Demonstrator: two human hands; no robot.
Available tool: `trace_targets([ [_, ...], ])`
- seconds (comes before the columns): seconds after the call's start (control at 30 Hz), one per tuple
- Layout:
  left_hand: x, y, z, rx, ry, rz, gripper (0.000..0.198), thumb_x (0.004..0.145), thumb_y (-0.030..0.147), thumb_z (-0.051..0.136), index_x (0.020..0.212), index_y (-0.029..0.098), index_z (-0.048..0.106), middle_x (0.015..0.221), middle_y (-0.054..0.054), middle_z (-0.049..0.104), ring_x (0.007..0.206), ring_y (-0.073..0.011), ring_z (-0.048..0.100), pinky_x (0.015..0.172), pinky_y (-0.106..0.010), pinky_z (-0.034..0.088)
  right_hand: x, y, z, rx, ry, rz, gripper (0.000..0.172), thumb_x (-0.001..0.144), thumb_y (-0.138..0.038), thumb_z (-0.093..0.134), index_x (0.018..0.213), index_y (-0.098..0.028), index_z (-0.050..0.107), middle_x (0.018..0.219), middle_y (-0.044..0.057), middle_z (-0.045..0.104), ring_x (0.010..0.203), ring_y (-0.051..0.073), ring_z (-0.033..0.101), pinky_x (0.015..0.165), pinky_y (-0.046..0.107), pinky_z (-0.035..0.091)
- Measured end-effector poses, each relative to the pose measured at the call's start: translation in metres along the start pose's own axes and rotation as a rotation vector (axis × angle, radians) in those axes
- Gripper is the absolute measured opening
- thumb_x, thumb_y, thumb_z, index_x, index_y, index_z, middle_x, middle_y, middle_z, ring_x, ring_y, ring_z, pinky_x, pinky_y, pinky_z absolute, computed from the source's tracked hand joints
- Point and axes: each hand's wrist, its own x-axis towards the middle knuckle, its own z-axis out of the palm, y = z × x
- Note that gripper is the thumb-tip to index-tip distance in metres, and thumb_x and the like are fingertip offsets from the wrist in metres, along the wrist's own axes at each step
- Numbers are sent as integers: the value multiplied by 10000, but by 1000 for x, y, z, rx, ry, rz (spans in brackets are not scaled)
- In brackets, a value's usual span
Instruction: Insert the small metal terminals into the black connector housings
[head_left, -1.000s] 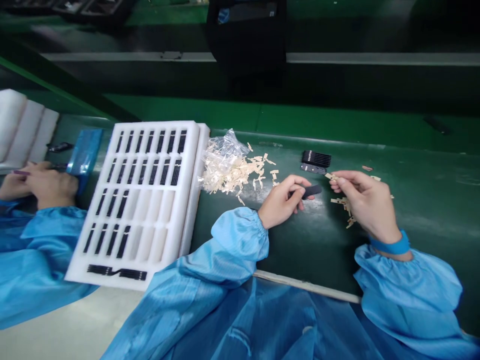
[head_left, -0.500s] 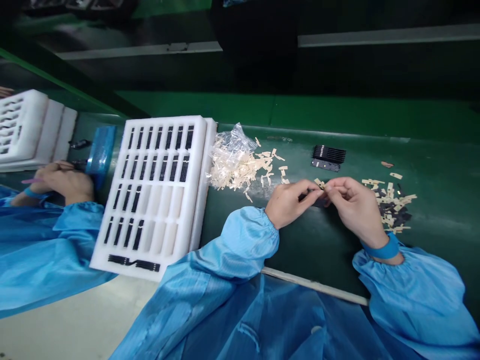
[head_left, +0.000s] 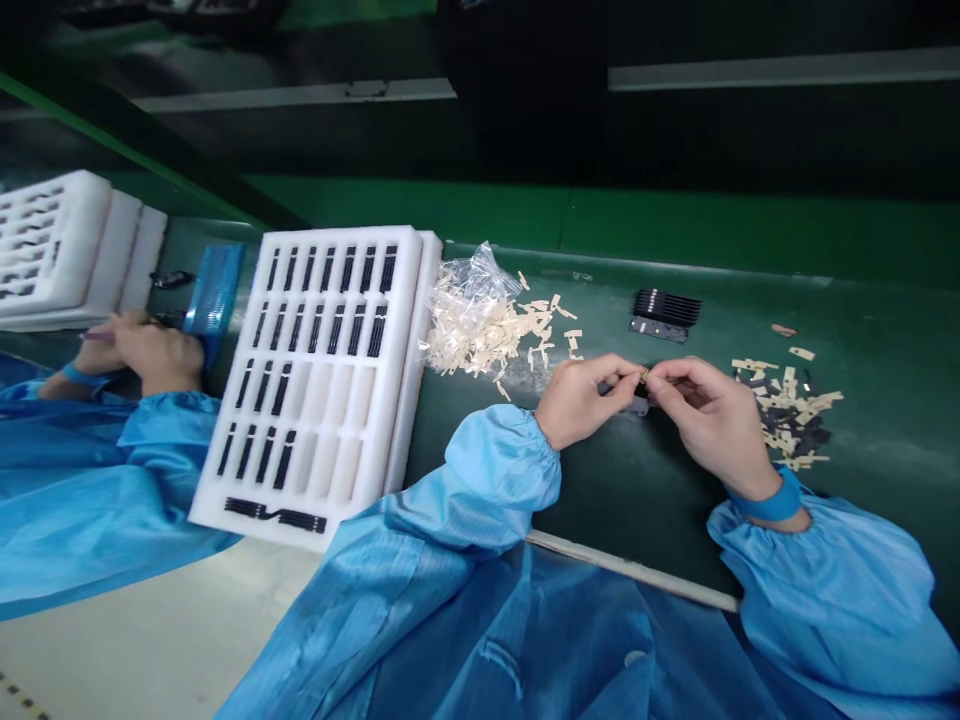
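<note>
My left hand (head_left: 589, 398) and my right hand (head_left: 709, 415) meet over the green table, thumbs and forefingers pinched together. Between the fingertips is a small part (head_left: 643, 380), dark with a yellowish bit; most of it is hidden, so its kind is unclear. A dark flat piece (head_left: 637, 405) shows just below the fingers. Beyond my hands lies a row of thin black strips (head_left: 669, 305) beside a dark plate (head_left: 658, 330). A pile of cream tabs and black scraps (head_left: 791, 420) lies right of my right hand.
A white foam tray (head_left: 330, 395) with black strips in its slots stands on the left. Next to it is a heap of cream tabs (head_left: 480, 335) under a clear plastic bag (head_left: 480, 272). At far left are a co-worker's hands (head_left: 150, 350), a blue tray (head_left: 215, 290) and more foam trays (head_left: 82, 240).
The view has shifted slightly. My fingertips stay together, and the yellowish piece that stuck up above them now sits lower, between the fingertips.
</note>
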Motion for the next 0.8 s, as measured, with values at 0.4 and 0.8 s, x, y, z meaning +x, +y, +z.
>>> trace_targets([
  [0.4, 19, -4, -55, 725, 382, -136, 242, 977, 370, 582, 872, 205, 725, 663, -27, 679, 652, -173, 645, 651, -276, 388, 6, 6, -8, 50, 156, 117, 129, 895, -345, 721, 933, -223, 707, 802, 15, 703, 685, 149, 647, 669, 287, 530],
  [0.8, 6, 11, -20, -143, -244, -176, 283, 959, 403, 599, 1142, 197, 664, 527, 106, 525, 463, -76, 559, 573, -204, 426, 4, -3, -8, -201, -3, -72, 61, 911, -202, 642, 860, -222, 669, 813, 5, 660, 692, 147, 592, 621, 282, 456],
])
